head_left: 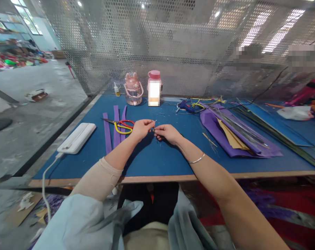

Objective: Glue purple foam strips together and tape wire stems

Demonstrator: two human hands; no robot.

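My left hand [143, 128] and my right hand [168, 133] meet over the middle of the blue tabletop [157, 158]. Both have thumb and fingers pinched together, with the fingertips almost touching. Something thin and small pokes out between them, too fine to name. Just left of my left hand lie scissors [123, 127] with red and yellow handles, across several purple strips [116, 118]. Short thin bits are scattered on the table around my hands.
A white power bank [77, 138] with a cable lies at the left. Behind stand a pink-lidded bottle [154, 75], a bear-eared bottle [133, 91] and a small glue bottle [116, 89]. To the right are purple sheets [212, 130], wires [241, 126] and long green stems [274, 133].
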